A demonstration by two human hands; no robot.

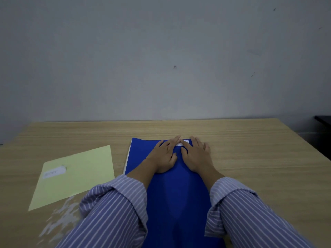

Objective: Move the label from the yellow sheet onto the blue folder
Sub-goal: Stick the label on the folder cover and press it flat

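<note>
The blue folder (141, 154) lies lengthwise in the middle of the wooden table. A white label (184, 142) sits near its far edge, mostly covered by fingers. My left hand (165, 156) and my right hand (195, 155) rest flat on the folder side by side, fingertips pressing on the label. To the left lies the yellow sheet (80, 174), and a second white label (53, 172) with faint writing is stuck near its left corner.
The wooden table (259, 158) reaches to a grey wall at the back. A glossy patch (59, 217) shows on the table near the sheet's front corner. A dark object (323, 120) stands past the table's right edge.
</note>
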